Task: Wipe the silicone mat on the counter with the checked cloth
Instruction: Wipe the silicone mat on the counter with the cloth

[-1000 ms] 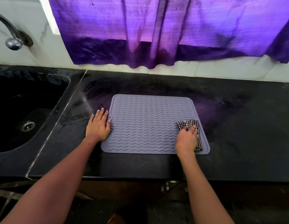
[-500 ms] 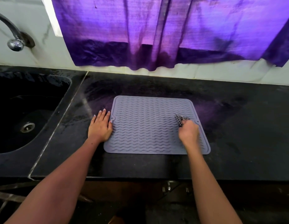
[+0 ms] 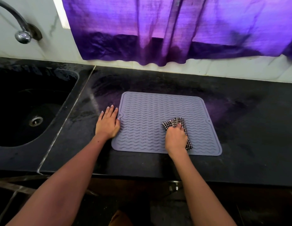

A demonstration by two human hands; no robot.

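With the right hand clenched on the checked cloth at the silicone mat centre and the left hand flat, fingers released, on its left edge, easing that pressure could have let the mat slide.

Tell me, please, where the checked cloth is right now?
In the head view the checked cloth lies bunched under the right hand, on the near right part of the silicone mat.

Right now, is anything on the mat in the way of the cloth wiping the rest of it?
Nothing visible. The right hand presses the checked cloth on the silicone mat; the rest is bare. The left hand only rests at its left edge.
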